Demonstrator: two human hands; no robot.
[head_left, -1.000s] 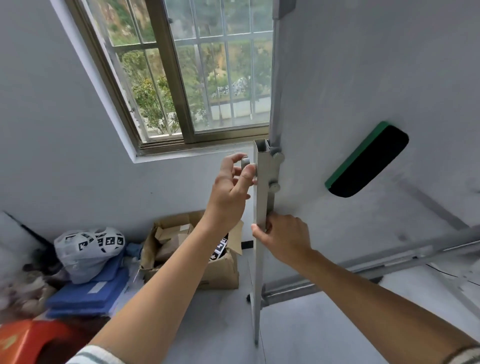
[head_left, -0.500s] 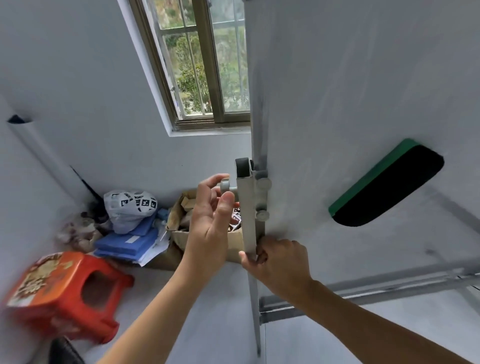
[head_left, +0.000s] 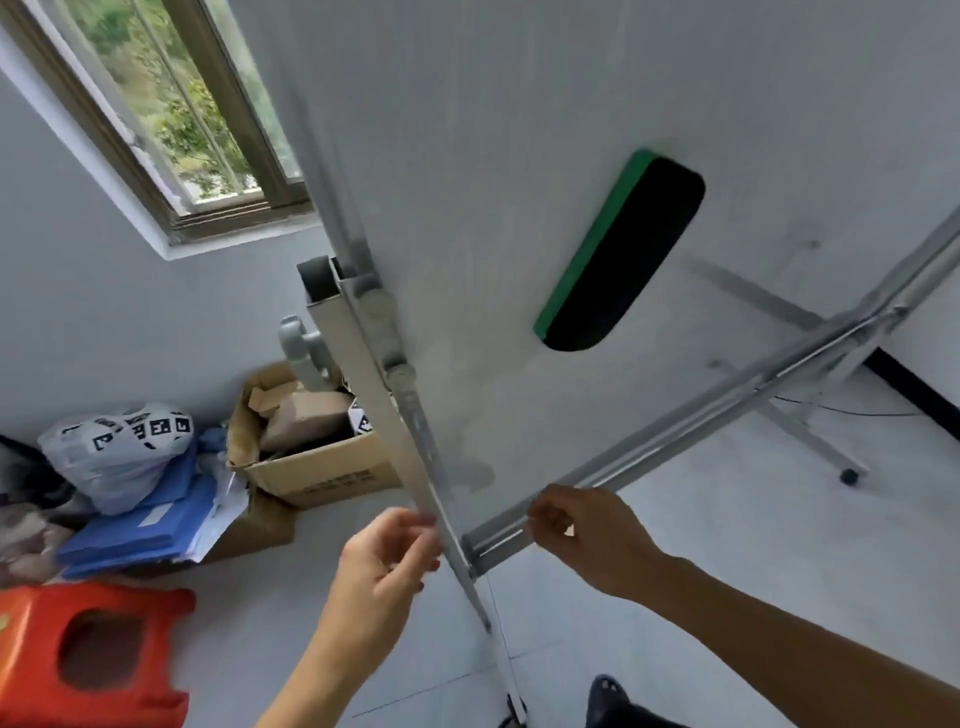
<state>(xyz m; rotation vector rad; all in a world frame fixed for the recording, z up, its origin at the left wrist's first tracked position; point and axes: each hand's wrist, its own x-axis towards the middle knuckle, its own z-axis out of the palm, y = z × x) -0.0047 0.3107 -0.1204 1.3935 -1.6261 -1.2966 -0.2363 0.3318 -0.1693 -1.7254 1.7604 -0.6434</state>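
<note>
Hands dropped from knob (head_left: 297, 340) down post (head_left: 366, 384): left hand (head_left: 384, 561) loosely curled, fingertips touching post; right hand (head_left: 587, 540) curled beside rail (head_left: 675, 444), grip unclear.

The left hand (head_left: 387, 561) hangs with loosely curled fingers (head_left: 423, 519) just beside the slanted grey metal upright post (head_left: 371, 384); blur hides whether they touch. The right hand (head_left: 587, 540) curls its fingers (head_left: 543, 519) at the silver horizontal rail (head_left: 675, 436) below the white board (head_left: 519, 130). Well above the fingers sit a grey plastic knob (head_left: 298, 338) and a green-backed black felt eraser (head_left: 621, 249).
</note>
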